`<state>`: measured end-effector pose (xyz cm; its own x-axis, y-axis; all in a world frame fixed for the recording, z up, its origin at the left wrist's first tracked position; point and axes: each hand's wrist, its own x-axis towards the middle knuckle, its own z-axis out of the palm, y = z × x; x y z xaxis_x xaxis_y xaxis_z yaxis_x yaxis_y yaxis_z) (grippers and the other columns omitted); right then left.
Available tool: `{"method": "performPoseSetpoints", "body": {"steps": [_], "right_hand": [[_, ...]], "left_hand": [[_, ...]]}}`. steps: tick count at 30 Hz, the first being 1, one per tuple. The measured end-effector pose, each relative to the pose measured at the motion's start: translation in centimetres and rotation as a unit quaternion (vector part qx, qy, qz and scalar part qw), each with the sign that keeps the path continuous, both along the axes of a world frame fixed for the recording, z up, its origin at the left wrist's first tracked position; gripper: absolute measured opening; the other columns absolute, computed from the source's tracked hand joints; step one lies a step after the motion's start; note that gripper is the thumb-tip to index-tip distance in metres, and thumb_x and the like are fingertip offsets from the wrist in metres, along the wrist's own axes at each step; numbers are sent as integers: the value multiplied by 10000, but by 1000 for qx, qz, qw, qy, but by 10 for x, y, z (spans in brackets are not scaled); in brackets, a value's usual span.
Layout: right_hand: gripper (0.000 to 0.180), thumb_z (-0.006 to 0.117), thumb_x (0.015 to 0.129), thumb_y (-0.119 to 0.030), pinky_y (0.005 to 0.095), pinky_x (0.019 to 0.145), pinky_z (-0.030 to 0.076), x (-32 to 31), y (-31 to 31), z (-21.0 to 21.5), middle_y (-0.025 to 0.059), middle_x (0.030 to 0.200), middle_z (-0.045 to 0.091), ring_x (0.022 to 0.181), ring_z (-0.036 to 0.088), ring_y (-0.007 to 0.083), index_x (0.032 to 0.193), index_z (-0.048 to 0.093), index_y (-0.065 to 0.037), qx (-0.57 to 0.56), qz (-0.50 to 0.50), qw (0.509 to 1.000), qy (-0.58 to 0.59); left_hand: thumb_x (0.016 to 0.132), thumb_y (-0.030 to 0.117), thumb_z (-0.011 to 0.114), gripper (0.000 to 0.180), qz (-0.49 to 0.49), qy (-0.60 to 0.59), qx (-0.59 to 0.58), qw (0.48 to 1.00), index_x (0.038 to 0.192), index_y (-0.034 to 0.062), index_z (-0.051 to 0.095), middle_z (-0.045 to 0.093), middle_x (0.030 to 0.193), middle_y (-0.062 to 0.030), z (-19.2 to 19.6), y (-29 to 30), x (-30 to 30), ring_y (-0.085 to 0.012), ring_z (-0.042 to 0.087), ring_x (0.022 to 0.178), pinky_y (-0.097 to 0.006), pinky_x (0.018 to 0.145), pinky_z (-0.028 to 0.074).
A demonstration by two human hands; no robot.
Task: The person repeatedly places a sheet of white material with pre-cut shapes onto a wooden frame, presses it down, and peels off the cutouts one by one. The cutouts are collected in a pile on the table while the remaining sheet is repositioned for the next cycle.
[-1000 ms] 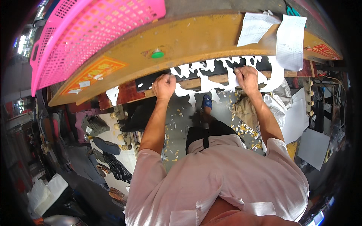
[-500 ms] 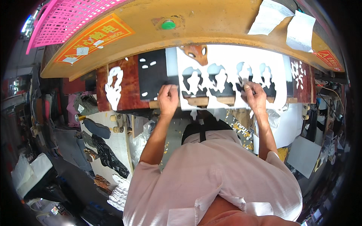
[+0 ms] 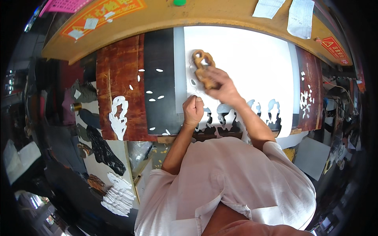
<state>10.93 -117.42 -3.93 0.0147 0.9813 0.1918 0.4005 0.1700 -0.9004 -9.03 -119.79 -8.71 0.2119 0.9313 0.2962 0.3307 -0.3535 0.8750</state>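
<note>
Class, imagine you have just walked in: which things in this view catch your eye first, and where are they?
The bright white sheet dominates the middle, with cut-out holes along its edge nearest the person. Over its left part, the right hand grips a brown looped tool. A yellow beam spans the top, with part of a pink basket at the upper left.

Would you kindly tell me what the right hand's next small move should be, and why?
I would probably set the brown cutting die flat on the unbroken stretch of white sheet to its right: the right hand holds it, what looks like a cut outline shows at its left, and openings line the sheet's near edge.
</note>
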Motion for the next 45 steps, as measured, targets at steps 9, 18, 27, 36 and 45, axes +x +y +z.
{"method": "performPoseSetpoints", "body": {"steps": [9,18,27,36,45], "right_hand": [[668,747,884,-183,372,988,615,44,-13,12,143,1246,689,1019,692,200,1491,576,38,-172,-59,840,511],[552,851,744,-133,464,1042,519,77,-52,15,178,1315,705,1182,622,363,1262,741,21,26,-133,986,-100],[554,853,780,-271,622,1119,469,56,-65,-37,153,1431,638,1329,507,506,1289,760,-72,70,-88,950,-291],[529,774,752,-150,577,1009,515,43,-82,-43,159,1421,587,1235,510,513,1278,736,-104,215,-157,935,-233],[426,643,1040,-223,353,844,561,190,-238,7,145,1043,740,916,678,200,1397,629,8,27,-507,840,189]], "left_hand": [[789,360,896,706,-63,275,-17,959,1301,-37,616,657,1212,-162,52,-19,39,-321,648,1073,-438,916,545],[847,169,802,362,-49,229,91,968,1186,80,714,669,1174,-101,22,-11,26,-337,634,1108,-449,927,532],[935,24,682,230,-23,115,-63,991,1161,3,715,672,1137,-187,50,-35,-9,-373,681,1007,-416,840,569],[940,-31,677,153,-198,141,-3,970,1084,9,710,742,1058,-172,25,-119,-14,-336,712,1032,-418,930,552],[933,150,658,164,-96,248,225,937,1067,89,728,707,1081,-128,4,-180,11,-375,645,1028,-483,911,510]]}}
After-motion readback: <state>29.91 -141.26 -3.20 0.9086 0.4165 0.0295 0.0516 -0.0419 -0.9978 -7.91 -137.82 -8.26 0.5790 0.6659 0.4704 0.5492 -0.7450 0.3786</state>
